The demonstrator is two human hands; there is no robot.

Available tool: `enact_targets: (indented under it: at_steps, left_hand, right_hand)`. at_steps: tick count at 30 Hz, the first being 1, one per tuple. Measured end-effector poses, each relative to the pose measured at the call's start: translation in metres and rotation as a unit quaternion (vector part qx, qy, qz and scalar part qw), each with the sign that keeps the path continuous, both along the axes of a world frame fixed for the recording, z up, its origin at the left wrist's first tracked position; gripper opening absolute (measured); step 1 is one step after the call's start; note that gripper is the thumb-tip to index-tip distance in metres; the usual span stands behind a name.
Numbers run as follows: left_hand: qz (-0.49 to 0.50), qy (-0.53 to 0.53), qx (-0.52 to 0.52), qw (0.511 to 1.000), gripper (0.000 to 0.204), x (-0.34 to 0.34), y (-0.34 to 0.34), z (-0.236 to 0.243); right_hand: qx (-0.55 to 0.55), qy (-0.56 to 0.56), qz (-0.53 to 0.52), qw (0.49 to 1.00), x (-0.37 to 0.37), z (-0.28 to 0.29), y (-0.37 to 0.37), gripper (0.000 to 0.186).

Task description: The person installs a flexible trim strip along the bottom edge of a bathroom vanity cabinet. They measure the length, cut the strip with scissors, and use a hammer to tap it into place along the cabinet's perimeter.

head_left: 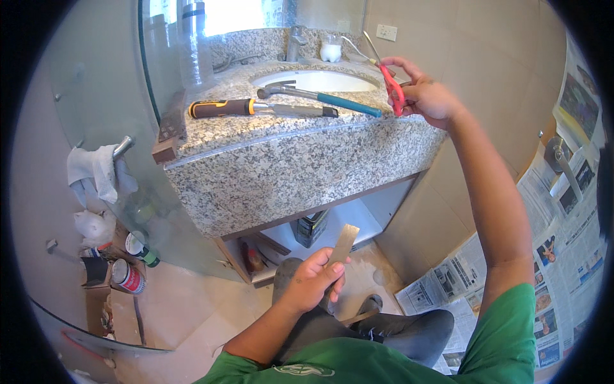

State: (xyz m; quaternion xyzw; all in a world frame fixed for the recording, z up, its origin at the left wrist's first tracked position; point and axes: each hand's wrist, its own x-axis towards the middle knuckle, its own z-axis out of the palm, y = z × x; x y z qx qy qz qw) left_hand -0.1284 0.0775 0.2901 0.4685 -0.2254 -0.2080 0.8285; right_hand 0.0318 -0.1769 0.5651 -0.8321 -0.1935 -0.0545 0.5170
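Note:
My left hand [316, 281] is closed around a flat, light-brown strip [346, 240] that looks like wood; its top end sticks up past the fingers, above my lap. At the right end of the granite counter [275, 176], my right hand [430, 96] grips red-handled scissors [392, 89], their blades tilted up and left. Just left of that hand lies a hammer [345, 104] with a teal handle, its head toward the left. Beside it rests a tool with a brown and yellow handle [220, 107] and a grey shaft with a black end.
A white sink [313, 80] with a tap [295, 45] and a white container [330, 50] sit behind the tools. Below, an open cabinet holds a dark can [311, 227]. Newspaper [543, 205] covers the right side. Cans and boxes [118, 313] stand behind glass at left.

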Motion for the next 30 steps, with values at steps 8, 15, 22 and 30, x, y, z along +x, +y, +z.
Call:
enact_targets:
  at_steps: [8,15,22,30]
  left_hand:
    - [0.001,-0.006,0.006,1.0,0.026,-0.002,0.004,-0.004]
    - [0.005,0.006,0.013,1.0,0.025,-0.002,0.004,-0.006]
    - [-0.011,0.003,-0.011,1.0,0.024,-0.002,0.003,-0.014]
    - [-0.007,-0.001,-0.024,1.0,0.024,-0.006,0.015,-0.014]
  right_hand:
    - [-0.097,-0.053,-0.015,0.994,0.032,0.014,0.032,0.031]
    - [-0.437,-0.18,-0.126,0.872,0.028,0.018,0.092,0.035]
    - [-0.522,-0.168,-0.121,0.827,0.053,-0.005,0.113,0.033]
    - [-0.486,-0.21,-0.128,0.838,0.068,-0.014,0.127,0.021]
